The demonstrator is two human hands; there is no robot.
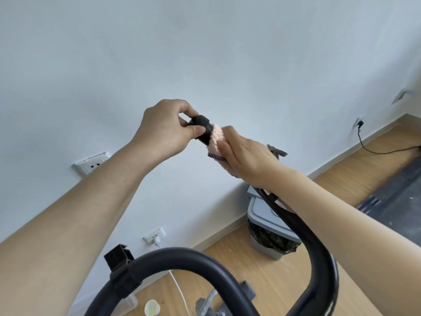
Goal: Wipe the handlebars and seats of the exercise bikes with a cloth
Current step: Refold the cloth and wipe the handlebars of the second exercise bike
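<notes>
Cloth (216, 137), wrapped round the raised handlebar (319, 258) end, is being gripped by the right hand (248, 158) while the left hand (164, 131) fingers (193, 131) are pinching the black end cap (201, 123); handlebar wiping is proceeding, the next stroke probably calling for sliding the wrap down the tube.

A grey trash bin (262, 216) lined with a black bag stands on the wooden floor (227, 265) against the white wall (205, 53). A white cable (178, 288) hangs from one wall socket (154, 237), a black cable (373, 151) from another socket (358, 122). A dark mat (401, 190) lies at right.
</notes>
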